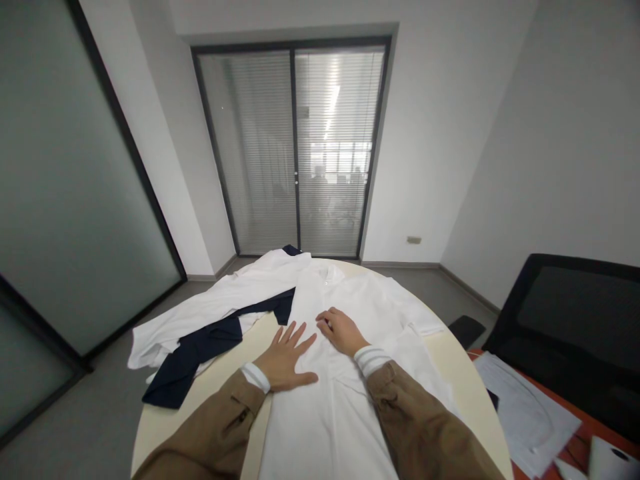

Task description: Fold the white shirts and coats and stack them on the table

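A white shirt (pixel 350 300) lies spread face up on a round cream table (pixel 453 363). My left hand (pixel 286 357) rests flat on the shirt's left front edge, fingers stretched out and spread. My right hand (pixel 341 330) lies on the shirt's middle near the button line, fingers curled in a pinch at the fabric. Both arms wear brown sleeves with striped cuffs. A dark navy garment (pixel 210 347) and another white garment (pixel 220 303) lie in a heap to the left, hanging over the table edge.
A black chair (pixel 575 327) stands at the right. Beside it a red surface holds white papers (pixel 525 410). Glass doors with blinds (pixel 295 147) close the far wall. Grey floor surrounds the table.
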Demonstrator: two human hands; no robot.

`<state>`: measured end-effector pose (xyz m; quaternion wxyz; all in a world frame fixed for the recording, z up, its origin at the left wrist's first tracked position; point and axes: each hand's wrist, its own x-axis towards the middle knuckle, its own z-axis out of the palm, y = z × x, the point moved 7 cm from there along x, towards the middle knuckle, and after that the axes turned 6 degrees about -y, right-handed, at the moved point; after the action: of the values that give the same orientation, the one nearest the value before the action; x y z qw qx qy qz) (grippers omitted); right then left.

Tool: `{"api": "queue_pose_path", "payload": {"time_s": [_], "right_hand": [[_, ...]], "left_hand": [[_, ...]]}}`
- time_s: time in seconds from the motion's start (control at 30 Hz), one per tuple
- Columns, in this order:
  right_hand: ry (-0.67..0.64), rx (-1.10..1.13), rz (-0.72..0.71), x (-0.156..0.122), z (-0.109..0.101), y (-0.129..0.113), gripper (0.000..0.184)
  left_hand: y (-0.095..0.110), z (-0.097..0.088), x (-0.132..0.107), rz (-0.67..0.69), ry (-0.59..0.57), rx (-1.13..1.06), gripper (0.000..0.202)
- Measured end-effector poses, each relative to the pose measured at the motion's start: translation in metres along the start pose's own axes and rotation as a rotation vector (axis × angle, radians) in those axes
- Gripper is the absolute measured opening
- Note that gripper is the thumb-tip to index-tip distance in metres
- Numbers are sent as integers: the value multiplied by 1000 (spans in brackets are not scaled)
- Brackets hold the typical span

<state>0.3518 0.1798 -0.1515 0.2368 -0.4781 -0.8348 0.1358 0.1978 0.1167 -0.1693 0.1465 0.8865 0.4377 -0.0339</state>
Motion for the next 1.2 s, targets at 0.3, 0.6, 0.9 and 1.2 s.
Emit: {"api": "queue_pose_path", "payload": {"time_s": [0.3,0.6,0.9,1.2], "right_hand": [[-39,-129,12,6,11,9,37],[-118,-254,162,-2,8,5,47],[-207,-308,206,-4,-42,23,39],[-177,-360,837,-74,-144,148,49]], "left_hand": [[32,-2,-9,112,-82,52,106],[40,3,-5,254,45,-10,91],[36,9,-5,239,78,-2,85],[41,-9,-10,265,174,2,63]]}}
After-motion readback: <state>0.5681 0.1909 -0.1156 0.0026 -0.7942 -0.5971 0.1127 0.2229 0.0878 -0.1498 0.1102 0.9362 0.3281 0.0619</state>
